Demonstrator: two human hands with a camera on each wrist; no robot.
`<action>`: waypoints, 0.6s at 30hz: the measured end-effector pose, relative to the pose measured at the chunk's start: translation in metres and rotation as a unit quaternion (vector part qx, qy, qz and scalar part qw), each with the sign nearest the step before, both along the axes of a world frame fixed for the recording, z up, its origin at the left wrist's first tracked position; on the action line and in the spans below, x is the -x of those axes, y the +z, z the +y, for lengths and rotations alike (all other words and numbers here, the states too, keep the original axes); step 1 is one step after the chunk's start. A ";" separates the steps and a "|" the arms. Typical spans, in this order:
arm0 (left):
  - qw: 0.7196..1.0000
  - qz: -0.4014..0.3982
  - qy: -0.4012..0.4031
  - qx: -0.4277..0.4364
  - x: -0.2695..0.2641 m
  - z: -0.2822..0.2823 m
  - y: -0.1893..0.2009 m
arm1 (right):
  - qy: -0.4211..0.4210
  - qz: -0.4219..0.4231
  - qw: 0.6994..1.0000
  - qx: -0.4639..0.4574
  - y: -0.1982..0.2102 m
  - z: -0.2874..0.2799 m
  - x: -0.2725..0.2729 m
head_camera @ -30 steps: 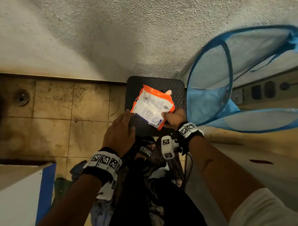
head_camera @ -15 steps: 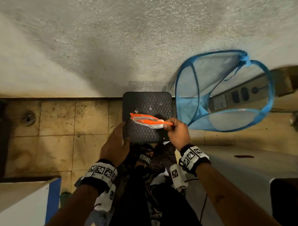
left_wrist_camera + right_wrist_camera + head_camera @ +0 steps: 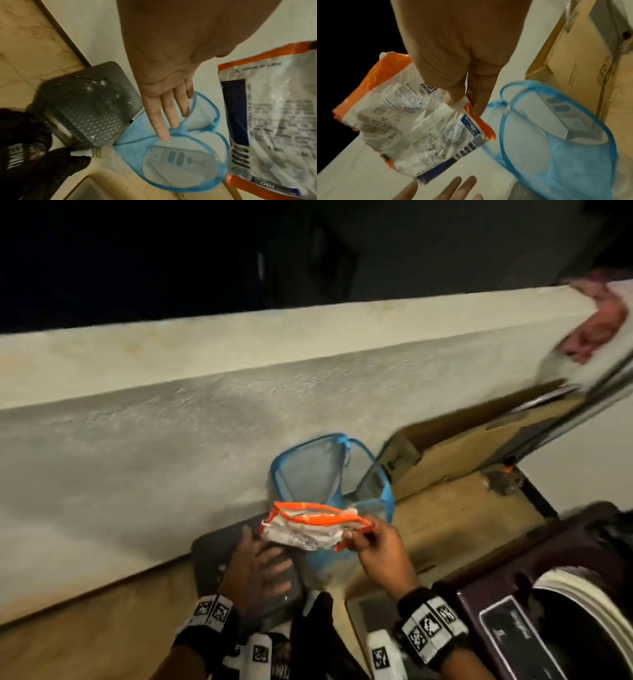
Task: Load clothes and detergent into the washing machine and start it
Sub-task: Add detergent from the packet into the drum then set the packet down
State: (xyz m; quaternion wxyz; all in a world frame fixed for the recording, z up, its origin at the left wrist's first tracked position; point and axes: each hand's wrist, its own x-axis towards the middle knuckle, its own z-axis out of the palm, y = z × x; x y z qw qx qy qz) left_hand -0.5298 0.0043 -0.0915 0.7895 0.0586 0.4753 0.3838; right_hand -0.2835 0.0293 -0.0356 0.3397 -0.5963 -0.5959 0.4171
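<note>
An orange and white detergent pouch (image 3: 310,525) (image 3: 419,119) (image 3: 274,121) hangs in the air, pinched at one corner by my right hand (image 3: 376,546) (image 3: 464,100). My left hand (image 3: 255,563) (image 3: 169,115) is below and left of the pouch with straight fingers, holding nothing, over a dark perforated stool (image 3: 212,553) (image 3: 89,102). The washing machine's dark top (image 3: 513,594) and white tub rim (image 3: 589,590) show at the lower right. Dark clothes (image 3: 308,642) (image 3: 22,148) lie near my wrists.
A blue mesh laundry hamper (image 3: 329,470) (image 3: 180,162) (image 3: 556,142) stands against the textured wall (image 3: 171,460), right of the stool. A flattened cardboard box (image 3: 462,446) (image 3: 573,67) leans behind it. Tan floor tiles (image 3: 85,638) lie left.
The head view swung up and right, bringing the washing machine into sight. My right hand lifted the pouch off the stool and turned it flat; the left hand let go and opened.
</note>
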 end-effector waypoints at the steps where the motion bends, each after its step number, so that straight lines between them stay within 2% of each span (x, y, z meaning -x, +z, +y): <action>1: 0.999 0.014 -0.031 0.015 -0.012 0.005 0.011 | -0.011 0.004 1.000 -0.003 0.012 -0.002 -0.013; 2: 0.999 0.030 -0.035 0.019 -0.024 0.011 0.022 | -0.021 0.010 1.000 -0.005 0.023 -0.004 -0.027; 7: 0.980 0.054 -0.186 -0.035 -0.092 0.041 0.071 | -0.041 -0.017 0.998 -0.038 0.084 -0.018 -0.097; 11: 0.939 0.082 -0.316 -0.108 -0.163 0.058 0.095 | -0.052 -0.033 0.996 -0.066 0.125 -0.037 -0.149; 13: 0.907 0.106 -0.379 -0.150 -0.208 0.057 0.106 | -0.063 -0.051 0.994 -0.069 0.139 -0.050 -0.175; 15: 0.882 0.082 -0.428 -0.180 -0.251 0.046 0.124 | -0.081 -0.066 0.992 -0.068 0.149 -0.062 -0.200; 18: 0.863 0.055 -0.459 -0.204 -0.313 0.022 0.143 | -0.119 -0.086 0.986 -0.072 0.160 -0.081 -0.234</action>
